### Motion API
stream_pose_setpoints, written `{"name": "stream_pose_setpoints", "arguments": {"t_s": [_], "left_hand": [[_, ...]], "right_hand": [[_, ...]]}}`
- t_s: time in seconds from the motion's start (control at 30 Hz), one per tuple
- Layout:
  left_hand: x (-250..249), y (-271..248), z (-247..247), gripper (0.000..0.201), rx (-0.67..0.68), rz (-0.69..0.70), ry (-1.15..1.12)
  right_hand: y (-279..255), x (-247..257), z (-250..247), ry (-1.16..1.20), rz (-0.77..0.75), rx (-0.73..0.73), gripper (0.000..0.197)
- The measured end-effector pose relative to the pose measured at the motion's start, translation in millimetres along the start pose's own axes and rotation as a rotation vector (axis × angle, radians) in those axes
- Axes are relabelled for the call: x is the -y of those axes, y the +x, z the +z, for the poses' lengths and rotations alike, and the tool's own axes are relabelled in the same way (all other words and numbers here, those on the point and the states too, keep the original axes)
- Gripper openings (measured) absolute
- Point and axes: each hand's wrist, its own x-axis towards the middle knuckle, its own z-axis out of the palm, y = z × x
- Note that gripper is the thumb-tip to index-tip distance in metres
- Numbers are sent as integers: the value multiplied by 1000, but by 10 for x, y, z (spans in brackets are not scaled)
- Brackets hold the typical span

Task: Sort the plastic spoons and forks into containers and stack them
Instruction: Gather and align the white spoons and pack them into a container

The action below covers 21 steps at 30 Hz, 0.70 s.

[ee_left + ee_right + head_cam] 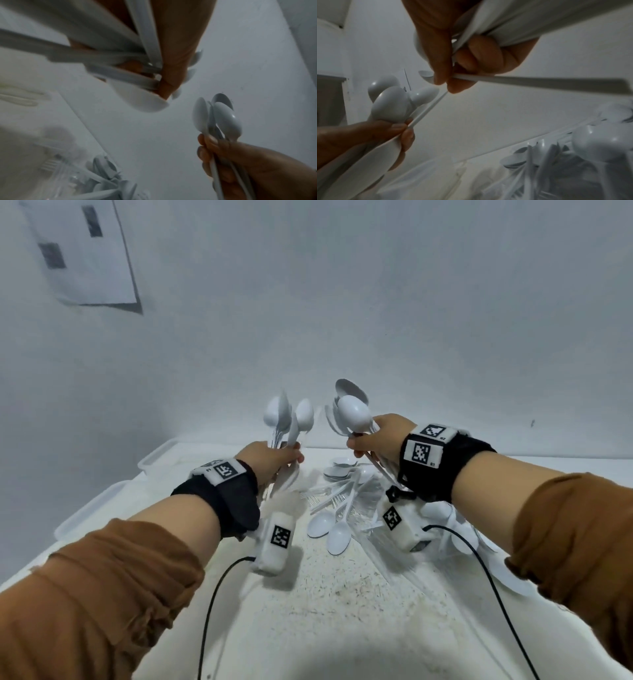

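Note:
My left hand grips a bunch of white plastic spoons by their handles, bowls up, above the table. My right hand grips a second bunch of white spoons, also bowls up, a little to the right. In the left wrist view the left hand's fingers wrap the handles and the right hand's bunch shows beyond. In the right wrist view the right fingers curl round the handles. A pile of loose white spoons and clear forks lies on the table under both hands.
Two clear plastic containers lie along the table's left edge, one farther back. A white wall stands close behind the table. Black cables run from the wrist cameras toward me. More spoons lie right of the pile.

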Motion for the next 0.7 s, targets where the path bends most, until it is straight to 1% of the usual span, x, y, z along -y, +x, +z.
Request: {"name": "stream_pose_setpoints", "arguments": {"t_s": [0.07, 0.17, 0.27, 0.37, 0.5, 0.57, 0.63, 0.7], "left_hand": [[-27, -88, 29, 5, -54, 41, -109], [-41, -193, 88, 7, -81, 78, -227], [-53, -285, 123, 8, -91, 115, -251], [-24, -304, 153, 9, -77, 127, -252], [12, -372, 192, 5, -71, 119, -335], [41, -390, 202, 11, -65, 109, -356], [72, -395, 208, 9, -49, 95, -413], [106, -404, 220, 14, -11, 95, -509]], "right_hand": [[-62, 23, 15, 79, -25, -47, 9], [-167, 27, 83, 181, -57, -108, 11], [-268, 26, 168, 238, -74, -97, 14], [-360, 21, 227, 317, -90, -80, 12], [-421, -15, 257, 331, -89, -72, 11], [-444, -39, 269, 347, -82, -68, 11], [-469, -58, 281, 405, -81, -71, 10], [-488, -80, 290, 458, -80, -78, 9]]}}
